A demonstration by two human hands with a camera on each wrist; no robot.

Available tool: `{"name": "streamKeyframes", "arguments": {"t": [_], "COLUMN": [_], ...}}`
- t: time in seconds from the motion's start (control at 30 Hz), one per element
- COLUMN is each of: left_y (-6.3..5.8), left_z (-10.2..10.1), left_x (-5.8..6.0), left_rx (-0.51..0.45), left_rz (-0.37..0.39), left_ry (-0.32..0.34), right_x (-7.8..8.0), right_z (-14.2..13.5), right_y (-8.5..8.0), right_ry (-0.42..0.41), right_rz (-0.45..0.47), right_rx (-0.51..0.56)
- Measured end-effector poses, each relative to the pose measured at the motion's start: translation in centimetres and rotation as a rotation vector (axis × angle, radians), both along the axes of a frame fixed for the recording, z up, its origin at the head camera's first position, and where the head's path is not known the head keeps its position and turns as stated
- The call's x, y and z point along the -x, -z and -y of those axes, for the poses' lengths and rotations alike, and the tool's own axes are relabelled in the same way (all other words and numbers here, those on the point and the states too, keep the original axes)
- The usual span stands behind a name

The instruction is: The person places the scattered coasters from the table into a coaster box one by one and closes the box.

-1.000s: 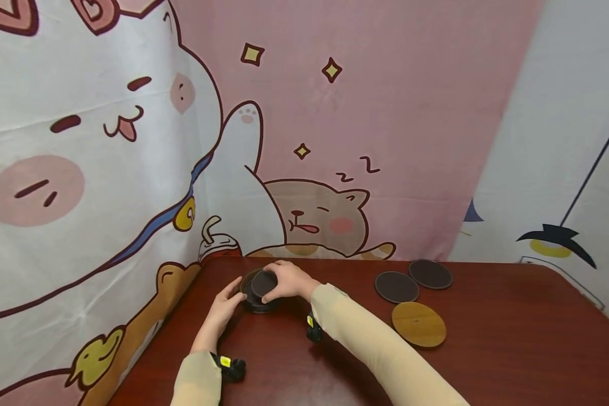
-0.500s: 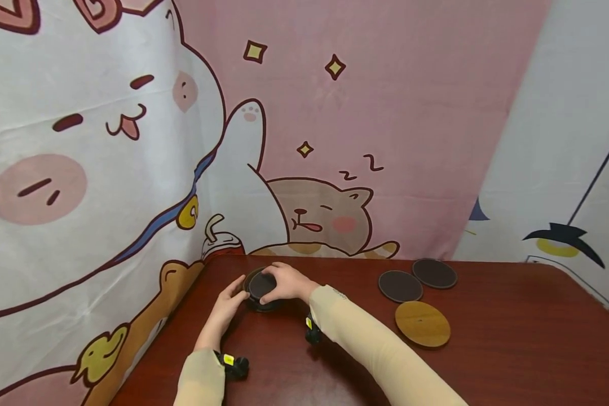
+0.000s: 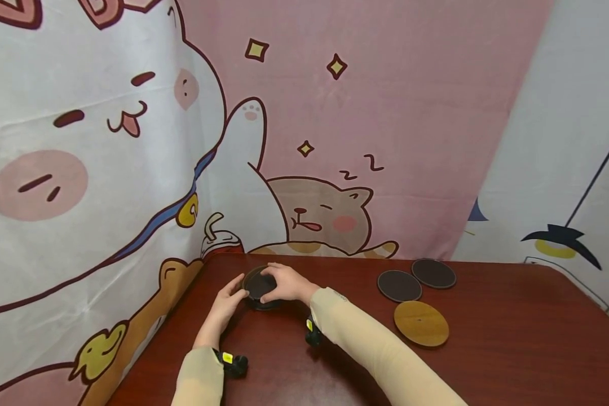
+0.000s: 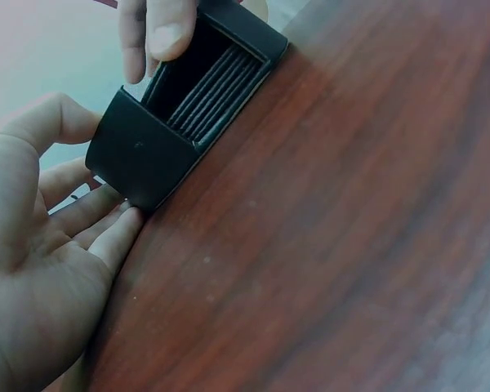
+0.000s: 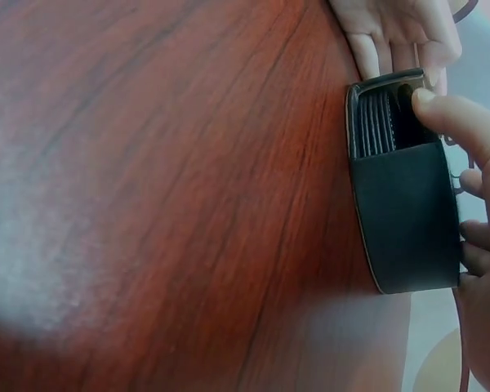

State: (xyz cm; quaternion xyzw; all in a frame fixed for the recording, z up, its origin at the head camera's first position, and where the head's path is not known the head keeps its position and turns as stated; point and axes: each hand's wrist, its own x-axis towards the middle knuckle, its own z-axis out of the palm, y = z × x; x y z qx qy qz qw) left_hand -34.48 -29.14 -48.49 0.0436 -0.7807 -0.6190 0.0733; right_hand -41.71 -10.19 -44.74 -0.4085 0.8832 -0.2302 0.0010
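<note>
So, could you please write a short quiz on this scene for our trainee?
1. How many loose discs lie on the table, apart from the holder?
2. True or false: the black holder is empty.
3. Which loose disc lies nearest the person?
A) a dark disc
B) the yellow-brown disc

Key:
1. Three.
2. False; a stack of thin pieces shows through its opening.
3. B

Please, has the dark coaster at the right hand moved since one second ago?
Yes. In the head view, the coaster has gone down and slightly left against the black holder: it was tilted over it, now it appears inside the rim.
</note>
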Motion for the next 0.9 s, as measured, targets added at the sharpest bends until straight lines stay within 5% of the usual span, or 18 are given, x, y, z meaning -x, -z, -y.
{"name": "streamKeyframes", "arguments": {"t": [0.4, 0.9], "left_y": [0.0, 0.0], "left_z": [0.2, 0.0], "left_x": [-0.1, -0.6], "left_rx": [0.015, 0.065], "left_rz": [-0.036, 0.014], "left_ry": [0.043, 0.065], "right_x": [-1.3, -1.6], "right_z": [-4.8, -22.7], "right_y": [-0.5, -0.3], "right_ry": [-0.023, 0.244], "right_rz": [-0.006, 0.093], "right_rx": [0.116, 0.14]}}
